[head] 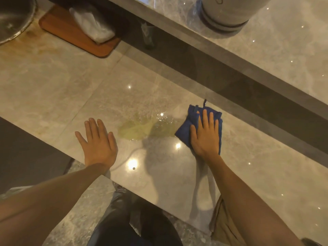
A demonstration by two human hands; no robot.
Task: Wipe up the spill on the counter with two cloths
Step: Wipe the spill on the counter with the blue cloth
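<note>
Right hand point(205, 137) presses flat on the blue cloth point(188, 128) just right of the spill point(142, 129); left hand point(98, 141) empty, grip wide (no second cloth visible). One soaked cloth might just smear it across the desk point(53, 89).

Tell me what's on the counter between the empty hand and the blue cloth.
In the head view, the yellowish spill lies between the left hand and the blue cloth, reaching the cloth's edge.

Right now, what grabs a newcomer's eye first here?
The blue cloth, pressed flat under the right hand on the pale counter, stands out most. Just left of it lies a yellowish spill, apparently not yet wiped. The left hand is spread open and empty on the spill's other side.
</note>
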